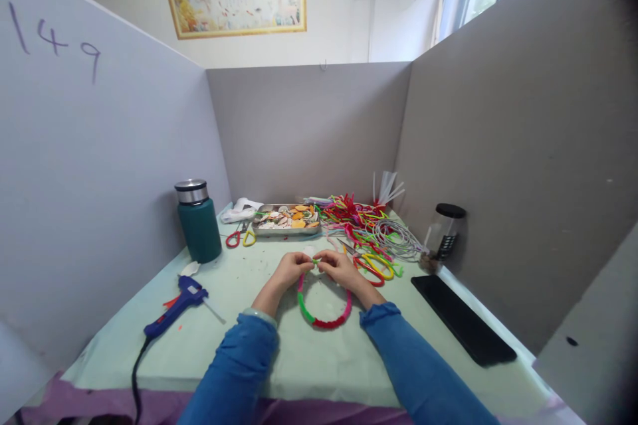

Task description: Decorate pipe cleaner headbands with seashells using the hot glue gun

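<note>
A ring wrapped in fuzzy pipe cleaner [327, 324], coloured pink, green and red, lies on the table between my forearms. At its far side my left hand [292, 268] and my right hand [337, 267] almost meet. Both sets of fingers are pinched on a short green piece of pipe cleaner [316, 261] at the top of the ring. How its ends join the ring is hidden by my fingertips. Close to the right hand lie scissors with red and yellow handles [375, 268].
A glue gun [174, 309] and a green bottle [199, 222] stand on the left. Behind are a metal tray [286, 232] of small pieces, more scissors [241, 236] and a pipe cleaner heap [356, 216]. A black slab [463, 319] and a clear jar [443, 232] are at right.
</note>
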Demonstrator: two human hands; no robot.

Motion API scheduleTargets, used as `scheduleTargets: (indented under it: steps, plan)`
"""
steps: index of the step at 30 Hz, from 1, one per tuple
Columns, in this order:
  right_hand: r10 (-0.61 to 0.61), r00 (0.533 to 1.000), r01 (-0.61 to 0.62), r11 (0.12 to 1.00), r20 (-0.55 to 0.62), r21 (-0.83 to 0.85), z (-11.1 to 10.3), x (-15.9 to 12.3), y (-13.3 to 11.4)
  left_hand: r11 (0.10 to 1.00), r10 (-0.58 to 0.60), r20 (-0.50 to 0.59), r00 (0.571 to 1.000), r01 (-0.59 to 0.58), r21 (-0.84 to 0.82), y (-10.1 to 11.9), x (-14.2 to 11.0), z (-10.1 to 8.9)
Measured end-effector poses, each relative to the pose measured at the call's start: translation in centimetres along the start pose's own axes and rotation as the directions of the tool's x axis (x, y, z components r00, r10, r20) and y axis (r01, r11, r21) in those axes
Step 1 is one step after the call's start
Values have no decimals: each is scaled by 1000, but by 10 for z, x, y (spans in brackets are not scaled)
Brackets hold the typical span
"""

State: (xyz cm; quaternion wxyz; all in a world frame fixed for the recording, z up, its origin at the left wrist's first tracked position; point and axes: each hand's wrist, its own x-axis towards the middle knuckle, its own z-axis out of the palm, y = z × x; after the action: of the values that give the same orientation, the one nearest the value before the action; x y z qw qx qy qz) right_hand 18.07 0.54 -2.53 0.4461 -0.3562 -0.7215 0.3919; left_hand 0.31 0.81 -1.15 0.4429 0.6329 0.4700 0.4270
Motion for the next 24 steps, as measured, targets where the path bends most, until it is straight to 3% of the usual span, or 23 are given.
scheduleTargets:
  steps: [11,18,24]
  plan:
    - [0,1000,1,1000,-22,24,0,0,-10,999,-43,78,996,45,-25,9,-7,-1]
    - [-24,999,24,1000,-28,7,0,0,-4,999,-40,81,996,40,4,14,-10,-4]
    - [-60,998,59,997,-22,-50,1,0,-1,994,-93,46,995,90,54,6,-5,-3]
